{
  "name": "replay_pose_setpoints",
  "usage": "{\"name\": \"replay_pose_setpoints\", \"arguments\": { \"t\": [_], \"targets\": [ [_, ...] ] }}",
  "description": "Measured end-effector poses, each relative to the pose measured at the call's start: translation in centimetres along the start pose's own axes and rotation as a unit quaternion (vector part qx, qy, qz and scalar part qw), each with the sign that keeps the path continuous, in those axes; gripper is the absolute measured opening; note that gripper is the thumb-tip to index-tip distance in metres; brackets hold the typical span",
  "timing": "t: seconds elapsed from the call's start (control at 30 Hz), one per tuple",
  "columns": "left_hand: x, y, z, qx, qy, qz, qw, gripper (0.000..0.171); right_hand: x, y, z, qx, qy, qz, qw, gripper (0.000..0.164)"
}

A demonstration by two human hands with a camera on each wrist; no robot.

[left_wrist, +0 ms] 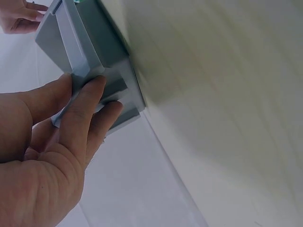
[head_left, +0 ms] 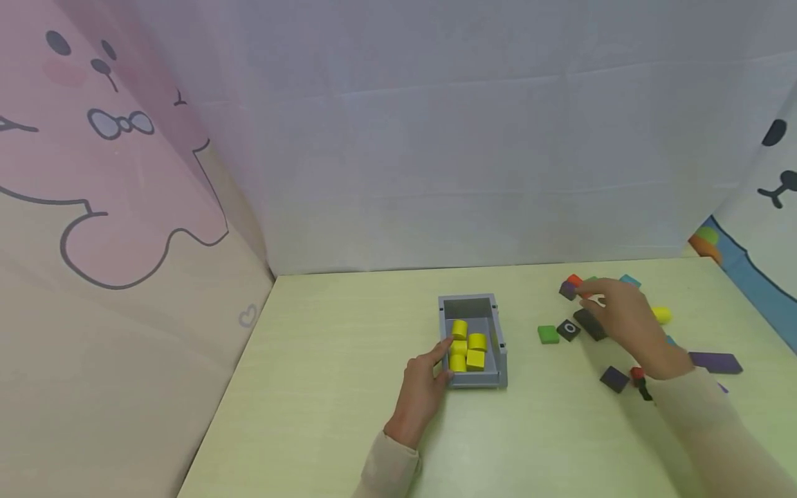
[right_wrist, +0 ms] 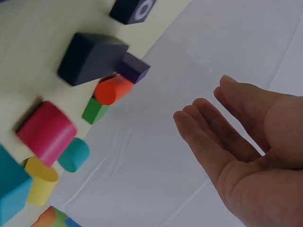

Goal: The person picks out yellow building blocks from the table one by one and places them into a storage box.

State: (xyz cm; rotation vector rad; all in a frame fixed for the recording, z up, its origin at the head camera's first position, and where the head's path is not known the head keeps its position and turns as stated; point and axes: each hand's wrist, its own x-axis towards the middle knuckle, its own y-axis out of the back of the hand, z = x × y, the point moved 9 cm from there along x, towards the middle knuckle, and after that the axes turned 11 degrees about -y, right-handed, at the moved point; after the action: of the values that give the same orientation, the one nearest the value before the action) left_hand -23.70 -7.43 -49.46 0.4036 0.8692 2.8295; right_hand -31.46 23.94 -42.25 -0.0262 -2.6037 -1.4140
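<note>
A grey box (head_left: pixel 478 380) stands on the table with several yellow blocks (head_left: pixel 476 360), cylinders and cubes, in it. My left hand (head_left: pixel 422 389) grips the box's near left side; thumb and fingers pinch its wall in the left wrist view. Over the scattered blocks on the right hovers my right hand (head_left: pixel 625 321), holding nothing. Its fingers are extended and apart from the thumb in the right wrist view. Nearest to its fingertips in the head view are a small dark purple block (head_left: pixel 567 290) and a red block (head_left: pixel 575 280). A black block (head_left: pixel 589 324) lies below the hand.
Left of the other loose blocks lie a green block (head_left: pixel 548 335) and a black block with a white ring (head_left: pixel 569 330). Farther right are a yellow cylinder (head_left: pixel 661 315) and a long purple piece (head_left: pixel 716 362). A pale cloth (head_left: pixel 473 173) hangs along the table's back edge.
</note>
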Motion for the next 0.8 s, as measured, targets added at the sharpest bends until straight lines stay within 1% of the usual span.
{"name": "replay_pose_setpoints", "arguments": {
  "t": [0.17, 0.33, 0.5, 0.63, 0.8],
  "targets": [
    [-0.1, 0.0, 0.0, 0.0, -0.001, -0.002, 1.0, 0.06, -0.1, 0.2, 1.9, -0.017, -0.024, -0.001, 1.0, 0.023],
    [-0.1, -0.1, -0.1, 0.0, -0.001, -0.002, 1.0, 0.06, -0.1, 0.9, 3.6, -0.024, -0.045, 0.007, 0.999, 0.026],
    [-0.1, -0.1, -0.1, 0.0, -0.001, 0.0, 1.0, 0.06, 0.0, 1.6, 4.9, -0.037, -0.052, 0.016, 0.998, 0.025],
    [-0.1, -0.1, -0.1, 0.0, 0.002, 0.0, 1.0, 0.061, -0.2, 2.1, 6.0, -0.035, -0.058, 0.019, 0.997, 0.027],
    [0.1, 0.0, 0.1, 0.002, 0.003, 0.0, 1.0, 0.061, -0.5, 2.5, 8.1, -0.034, -0.101, 0.007, 0.994, 0.031]
  ]
}}
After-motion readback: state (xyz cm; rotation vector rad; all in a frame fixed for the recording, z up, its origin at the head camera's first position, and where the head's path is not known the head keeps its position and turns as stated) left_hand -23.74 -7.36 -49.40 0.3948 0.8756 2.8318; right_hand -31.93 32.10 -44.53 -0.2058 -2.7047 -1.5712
